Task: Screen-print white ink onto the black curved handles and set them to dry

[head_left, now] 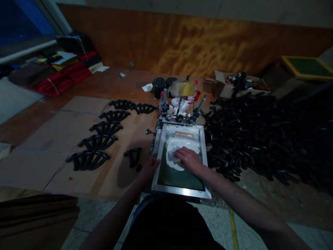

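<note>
Both hands on the silver metal-framed green screen (182,192), head view.
Right hand (189,159) has its fingers curled down over the white paste (185,143) spread inside the frame; can't tell what they grip, if anything. Left hand (153,166) is at the frame's left edge, rim right by the fingertips, grip too dark to tell. Glossy black curved pieces (87,160) sit in rows to the left.

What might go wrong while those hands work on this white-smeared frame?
The right hand is over the white paste, so it might smear its fingers. The left forearm runs close to a small group of black pieces and might knock them. The black heap crowds the metal frame; pieces could slide against it.
</note>
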`<action>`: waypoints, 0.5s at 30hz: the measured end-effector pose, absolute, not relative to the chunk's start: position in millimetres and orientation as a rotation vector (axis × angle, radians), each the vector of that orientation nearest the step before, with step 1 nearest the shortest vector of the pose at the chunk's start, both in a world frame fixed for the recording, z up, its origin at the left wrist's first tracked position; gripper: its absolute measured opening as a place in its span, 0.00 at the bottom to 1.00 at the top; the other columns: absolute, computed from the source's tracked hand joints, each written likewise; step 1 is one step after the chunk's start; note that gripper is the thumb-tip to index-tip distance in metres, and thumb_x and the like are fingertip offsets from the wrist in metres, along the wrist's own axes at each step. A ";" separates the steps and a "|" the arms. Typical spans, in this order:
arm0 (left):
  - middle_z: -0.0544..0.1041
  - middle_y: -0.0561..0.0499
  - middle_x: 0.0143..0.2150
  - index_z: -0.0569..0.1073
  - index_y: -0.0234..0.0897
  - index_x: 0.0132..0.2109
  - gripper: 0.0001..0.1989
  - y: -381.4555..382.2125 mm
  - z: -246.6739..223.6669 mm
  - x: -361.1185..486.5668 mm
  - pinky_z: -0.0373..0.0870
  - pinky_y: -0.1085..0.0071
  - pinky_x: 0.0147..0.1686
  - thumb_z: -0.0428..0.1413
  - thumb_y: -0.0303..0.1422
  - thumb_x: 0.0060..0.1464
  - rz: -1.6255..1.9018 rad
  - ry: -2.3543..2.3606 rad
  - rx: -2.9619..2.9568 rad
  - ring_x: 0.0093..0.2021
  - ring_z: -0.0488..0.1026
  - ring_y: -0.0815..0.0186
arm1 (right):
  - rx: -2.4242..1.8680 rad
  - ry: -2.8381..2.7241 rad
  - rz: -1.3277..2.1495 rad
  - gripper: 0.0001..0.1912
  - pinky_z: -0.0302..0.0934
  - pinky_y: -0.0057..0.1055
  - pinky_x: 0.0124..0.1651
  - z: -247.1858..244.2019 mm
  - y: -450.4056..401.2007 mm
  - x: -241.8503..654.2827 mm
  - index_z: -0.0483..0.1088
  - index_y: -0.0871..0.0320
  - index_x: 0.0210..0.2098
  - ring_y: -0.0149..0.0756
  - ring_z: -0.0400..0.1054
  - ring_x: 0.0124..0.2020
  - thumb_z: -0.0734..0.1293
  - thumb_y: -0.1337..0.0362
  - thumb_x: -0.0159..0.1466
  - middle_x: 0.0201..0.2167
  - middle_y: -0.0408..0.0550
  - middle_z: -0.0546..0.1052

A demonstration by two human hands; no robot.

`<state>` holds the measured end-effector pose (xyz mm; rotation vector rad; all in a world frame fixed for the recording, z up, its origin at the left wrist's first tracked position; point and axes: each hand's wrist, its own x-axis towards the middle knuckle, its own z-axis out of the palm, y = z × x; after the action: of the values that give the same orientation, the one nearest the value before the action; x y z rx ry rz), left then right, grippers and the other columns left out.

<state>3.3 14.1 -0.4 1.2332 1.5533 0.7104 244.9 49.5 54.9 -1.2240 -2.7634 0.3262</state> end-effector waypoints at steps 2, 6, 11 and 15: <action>0.81 0.43 0.40 0.66 0.29 0.62 0.31 14.0 -1.2 3.2 0.73 0.59 0.45 0.52 0.43 0.55 0.700 1.561 1.218 0.40 0.78 0.56 | -1.105 -2.781 0.283 0.15 0.62 0.34 0.44 44.4 38.6 246.6 0.72 0.60 0.45 0.42 0.67 0.44 0.63 0.73 0.60 0.43 0.54 0.77; 0.79 0.46 0.34 0.65 0.28 0.63 0.32 14.4 5.2 3.3 0.74 0.61 0.40 0.52 0.42 0.55 0.689 1.557 1.221 0.35 0.77 0.57 | -1.102 -2.726 0.366 0.16 0.63 0.31 0.42 49.6 42.0 245.3 0.73 0.58 0.48 0.40 0.69 0.42 0.64 0.71 0.61 0.40 0.50 0.78; 0.80 0.43 0.44 0.68 0.33 0.61 0.30 13.5 48.1 0.2 0.74 0.62 0.42 0.53 0.43 0.55 0.799 1.500 1.172 0.42 0.77 0.56 | -1.512 -2.437 0.286 0.28 0.65 0.32 0.44 91.1 107.4 247.7 0.61 0.51 0.65 0.42 0.73 0.44 0.65 0.58 0.66 0.46 0.50 0.78; 0.80 0.47 0.39 0.76 0.37 0.50 0.26 18.7 93.1 2.2 0.75 0.64 0.41 0.44 0.49 0.61 0.942 1.510 1.153 0.42 0.77 0.57 | -1.680 -2.012 0.183 0.20 0.67 0.31 0.44 105.7 140.3 307.6 0.71 0.57 0.57 0.40 0.75 0.40 0.62 0.60 0.68 0.44 0.51 0.80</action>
<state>2.2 18.7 93.1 1.1530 1.5101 0.9417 307.6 140.3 105.7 -1.6800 -2.0119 0.1830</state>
